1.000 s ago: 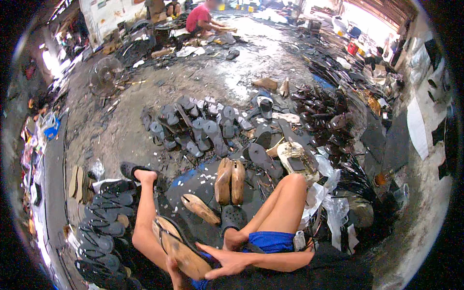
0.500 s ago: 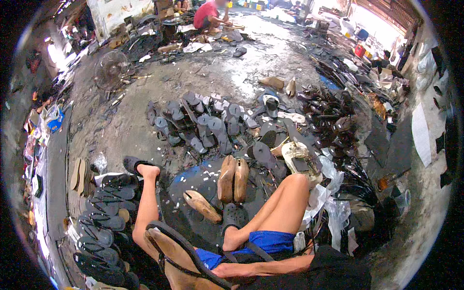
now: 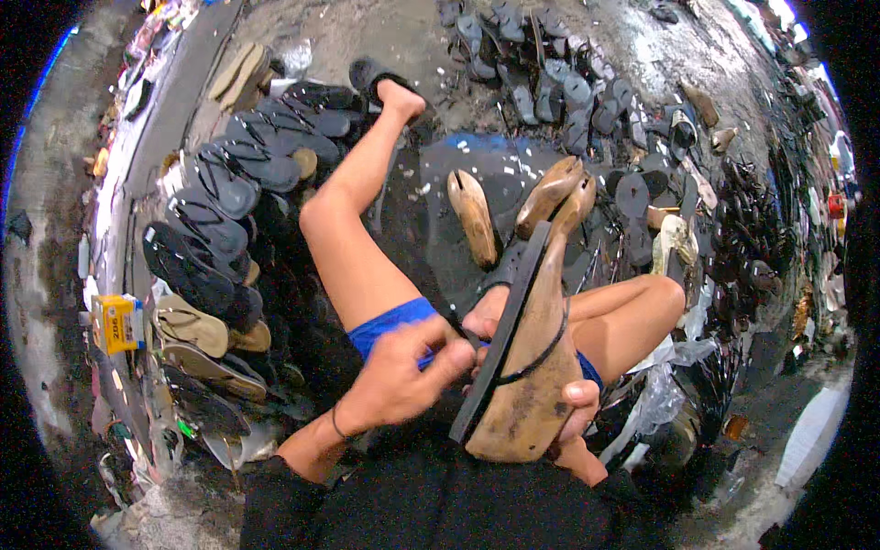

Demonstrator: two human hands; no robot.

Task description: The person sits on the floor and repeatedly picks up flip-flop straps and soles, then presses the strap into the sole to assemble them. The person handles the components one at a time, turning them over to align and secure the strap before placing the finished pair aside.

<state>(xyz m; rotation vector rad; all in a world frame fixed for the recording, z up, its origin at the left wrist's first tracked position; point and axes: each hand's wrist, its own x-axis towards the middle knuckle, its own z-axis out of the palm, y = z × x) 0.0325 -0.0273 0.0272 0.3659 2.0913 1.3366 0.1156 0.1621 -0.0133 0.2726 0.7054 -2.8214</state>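
A wooden shoe last stands tilted in front of me, with a black flip-flop sole along its left side and a thin black strap across it. My right hand grips the last low on its right side, thumb on the wood. My left hand is closed at the sole's left edge, fingertips pinched together. A small dark bit shows by those fingertips, too blurred to name. Beyond the held last lie a pair of wooden lasts and a single last.
Rows of black flip-flops line my left, with a beige flip-flop and a yellow box nearby. Several dark soles lie ahead. Clear plastic and a heap of black straps are at my right.
The view has swung down and left. The last with its sole has moved from the lower left to the middle, now upright in my right hand. My left hand has come into view.
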